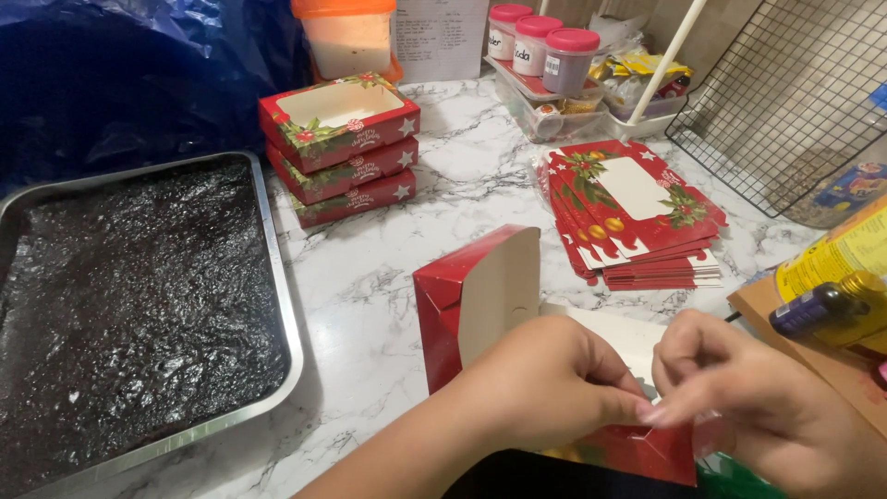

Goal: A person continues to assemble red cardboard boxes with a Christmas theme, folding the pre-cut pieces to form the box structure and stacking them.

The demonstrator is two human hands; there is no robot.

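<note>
Far left, a metal tray (pixel 277 277) holds a dark slab of brownie (pixel 129 305). Beside it stand 3 folded boxes (pixel 340 148) in a stack, and to the right lies a fan of flat box blanks (pixel 637 217).

Near the bottom edge, on the marble counter (pixel 462 176), sits the half-folded red box (pixel 476 300), 1 end wall already upright. The left hand (pixel 545 388) pinches a flap at the near corner, thumb and fingers pressed together on the card. The right hand (pixel 748 397) meets it there, fingertips closed on the same flap.

To fold well, I judge, crease firmly along the scored line and keep the corner square while tucking, so the thin card does not tear.
</note>
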